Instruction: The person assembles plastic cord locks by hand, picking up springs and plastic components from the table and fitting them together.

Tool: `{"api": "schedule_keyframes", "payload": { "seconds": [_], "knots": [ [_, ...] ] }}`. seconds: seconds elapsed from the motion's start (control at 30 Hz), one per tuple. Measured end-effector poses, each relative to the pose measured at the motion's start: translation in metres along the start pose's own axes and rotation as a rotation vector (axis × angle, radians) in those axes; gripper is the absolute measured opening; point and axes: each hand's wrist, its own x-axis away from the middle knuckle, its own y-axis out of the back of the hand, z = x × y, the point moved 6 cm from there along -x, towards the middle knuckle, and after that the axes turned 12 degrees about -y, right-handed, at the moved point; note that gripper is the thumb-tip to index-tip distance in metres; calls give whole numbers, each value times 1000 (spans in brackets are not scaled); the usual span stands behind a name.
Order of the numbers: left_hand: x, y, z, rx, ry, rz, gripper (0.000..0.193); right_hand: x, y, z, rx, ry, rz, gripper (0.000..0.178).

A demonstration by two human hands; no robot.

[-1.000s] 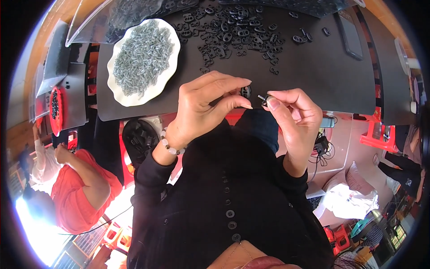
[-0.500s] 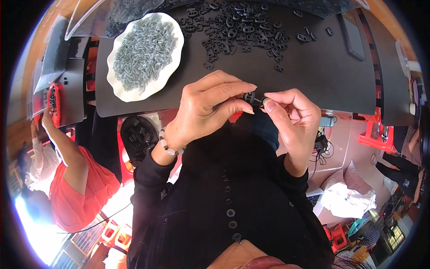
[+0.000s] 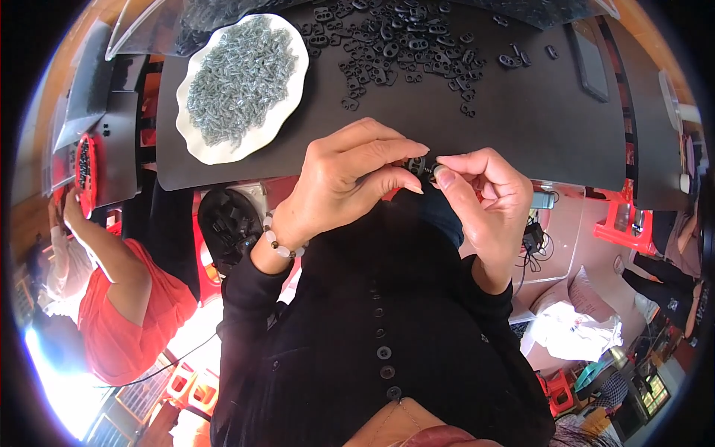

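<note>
My left hand (image 3: 342,167) pinches a black cord lock body (image 3: 417,165) with holes in it between thumb and fingertips. Facing it, my right hand (image 3: 488,186) has a small black plunger piece (image 3: 434,173) between thumb and index finger, partly hidden by them. A short metal spring (image 3: 427,172) shows between the two parts, which are very close together. Both hands are above the near edge of the dark table. Beyond them lies a loose pile of black cord lock parts (image 3: 410,46). A white wavy-rimmed plate (image 3: 296,89) at the left holds a heap of small metal springs (image 3: 238,82).
A phone-like dark slab (image 3: 588,63) lies at the table's right. Clear plastic bins stand along the far edge. Below the table's left edge, a black container (image 3: 229,227) holds dark parts. A co-worker in a red shirt (image 3: 138,298) works at the left beside a red tray (image 3: 87,171).
My right hand has brought the plunger slightly closer to the cord lock body, so less of the spring shows. My left hand stays almost where it was.
</note>
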Motion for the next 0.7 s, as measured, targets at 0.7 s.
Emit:
{"api": "schedule_keyframes", "payload": {
  "seconds": [0.7],
  "knots": [
    [1,1,-36,-211,-213,-64,38,3,-23,-10,-406,-189,675,37]
  ]
}}
